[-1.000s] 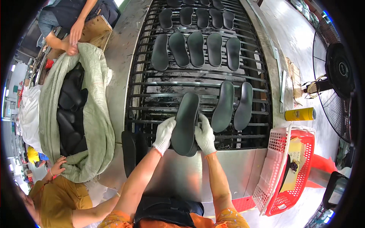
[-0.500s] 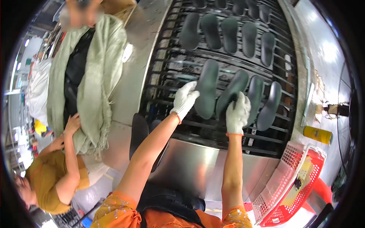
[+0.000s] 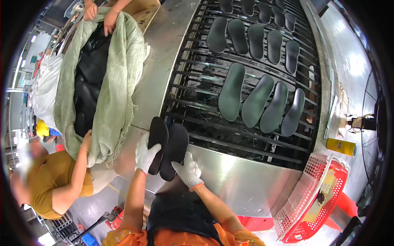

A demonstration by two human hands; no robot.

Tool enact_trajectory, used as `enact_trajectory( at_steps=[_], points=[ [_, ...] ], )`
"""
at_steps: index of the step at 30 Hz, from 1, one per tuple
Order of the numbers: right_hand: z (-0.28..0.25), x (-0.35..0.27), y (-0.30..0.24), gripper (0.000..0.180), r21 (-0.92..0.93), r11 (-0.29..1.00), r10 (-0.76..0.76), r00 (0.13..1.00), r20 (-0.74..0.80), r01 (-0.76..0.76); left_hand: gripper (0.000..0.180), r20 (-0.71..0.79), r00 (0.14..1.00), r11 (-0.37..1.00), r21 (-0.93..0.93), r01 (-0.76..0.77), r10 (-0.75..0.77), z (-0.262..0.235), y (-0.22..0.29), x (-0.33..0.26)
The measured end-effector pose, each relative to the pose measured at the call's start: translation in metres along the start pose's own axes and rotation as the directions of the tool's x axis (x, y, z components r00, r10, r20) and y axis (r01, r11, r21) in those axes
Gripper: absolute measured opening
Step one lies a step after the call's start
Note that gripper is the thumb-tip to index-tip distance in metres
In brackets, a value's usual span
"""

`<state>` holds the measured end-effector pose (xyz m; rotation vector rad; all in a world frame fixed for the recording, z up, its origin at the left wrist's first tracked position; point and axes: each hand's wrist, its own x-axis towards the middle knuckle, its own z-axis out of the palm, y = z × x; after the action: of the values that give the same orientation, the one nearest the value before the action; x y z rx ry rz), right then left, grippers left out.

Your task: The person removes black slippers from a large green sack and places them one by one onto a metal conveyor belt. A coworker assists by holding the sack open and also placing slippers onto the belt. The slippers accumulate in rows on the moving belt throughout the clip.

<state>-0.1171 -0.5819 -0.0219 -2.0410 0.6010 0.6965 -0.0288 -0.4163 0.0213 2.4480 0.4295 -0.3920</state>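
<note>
Two black shoe insoles (image 3: 174, 149) are side by side at the near left corner of the steel table, their lower ends past its edge. My left hand (image 3: 147, 155), in a white glove, closes on the left-hand insole (image 3: 158, 137), thumb against its face. My right hand (image 3: 189, 172), also gloved, is beside the lower end of the other insole, thumb and fingers apart and the thumb at its edge. Several dark green-grey insoles (image 3: 257, 101) lie in a row on the slatted black rack (image 3: 197, 110), with more rows behind.
Left of the rack, a pale green woven sack (image 3: 127, 57) gapes over black pieces (image 3: 88, 90), with other people's hands on its rim. A person in a mustard shirt (image 3: 53, 176) stands at left. Red and white plastic baskets (image 3: 299, 221) and a yellow can (image 3: 341, 146) are at right.
Both my hands have left the front row of insoles on the rack and come back left to the black insoles. More of the sack's contents shows, with another person's hands at its far end.
</note>
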Motion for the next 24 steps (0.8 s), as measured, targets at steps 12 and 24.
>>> enact_trajectory(
  at_steps=[12,24],
  points=[
    [-0.142,0.161,-0.057,0.041,0.064,0.944,-0.248,0.828,-0.504,0.323,0.06,-0.008,0.997,0.929,-0.366,0.064,-0.071,0.03,-0.058,-0.003],
    [-0.061,0.091,-0.052,0.046,-0.023,0.931,-0.347,0.859,-0.376,0.365,0.061,-0.039,0.999,0.97,-0.243,0.011,-0.021,0.02,-0.059,-0.01]
  ],
)
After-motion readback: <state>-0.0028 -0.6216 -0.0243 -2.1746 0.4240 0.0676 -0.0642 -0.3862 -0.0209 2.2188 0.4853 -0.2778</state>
